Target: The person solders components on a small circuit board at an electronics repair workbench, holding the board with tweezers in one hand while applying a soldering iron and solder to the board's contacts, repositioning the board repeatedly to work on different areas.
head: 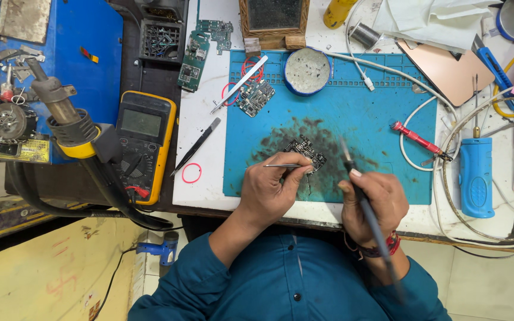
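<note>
**benchnewb:** any tips for working this small circuit board, sitting mid blue mat?

**solderdad:** imo pin it flat, bring the tip in slow. Left hand fingers are pinched shut on tweezers touching the board. Right hand is wrapped closed around the soldering iron, tip just beside it.
</note>
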`<state>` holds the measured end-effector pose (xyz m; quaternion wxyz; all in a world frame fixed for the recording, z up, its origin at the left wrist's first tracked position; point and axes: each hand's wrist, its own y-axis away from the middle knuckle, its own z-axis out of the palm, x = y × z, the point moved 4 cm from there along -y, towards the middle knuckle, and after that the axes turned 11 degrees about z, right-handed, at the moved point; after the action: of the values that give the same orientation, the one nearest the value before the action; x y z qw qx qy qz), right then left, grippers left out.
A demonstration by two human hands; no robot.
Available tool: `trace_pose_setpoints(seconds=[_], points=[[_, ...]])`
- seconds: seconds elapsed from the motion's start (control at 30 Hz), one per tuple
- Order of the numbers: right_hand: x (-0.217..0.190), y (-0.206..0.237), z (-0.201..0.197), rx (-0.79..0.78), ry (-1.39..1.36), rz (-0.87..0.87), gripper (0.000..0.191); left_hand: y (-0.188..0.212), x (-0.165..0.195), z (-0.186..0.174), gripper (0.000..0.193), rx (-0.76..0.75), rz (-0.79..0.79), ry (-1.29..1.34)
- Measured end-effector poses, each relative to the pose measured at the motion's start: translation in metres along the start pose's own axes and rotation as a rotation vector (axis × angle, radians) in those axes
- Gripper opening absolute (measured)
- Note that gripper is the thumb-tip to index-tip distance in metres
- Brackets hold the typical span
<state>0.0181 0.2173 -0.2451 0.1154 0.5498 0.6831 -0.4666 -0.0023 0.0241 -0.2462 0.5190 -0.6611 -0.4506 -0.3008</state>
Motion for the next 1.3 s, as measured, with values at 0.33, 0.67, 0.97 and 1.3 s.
trace_pose_setpoints(seconds=[0.33,0.67,0.97,1.3], points=[[-0.0029,-0.0022,-0.001,-0.16,-0.11,0.078,0.01,-0.0003,0.0004,-0.0003,0.013,0.001,0.01,-0.004],[-0.0049,-0.0049,0.0005,-0.16,-0.11,0.087,0.012,-0.0009,0.0008,0.0,0.013,0.0,0.014,-0.007],[-0.0044,-0.0039,0.0015,-0.158,-0.111,0.096,0.011,0.0001,-0.0005,0.0,0.013,-0.009,-0.011,-0.005],[-0.0052,-0.0045,0.003,-0.152,-0.124,0.077,0.011,0.0003,-0.0009,-0.0007,0.011,-0.001,0.003,0.002]])
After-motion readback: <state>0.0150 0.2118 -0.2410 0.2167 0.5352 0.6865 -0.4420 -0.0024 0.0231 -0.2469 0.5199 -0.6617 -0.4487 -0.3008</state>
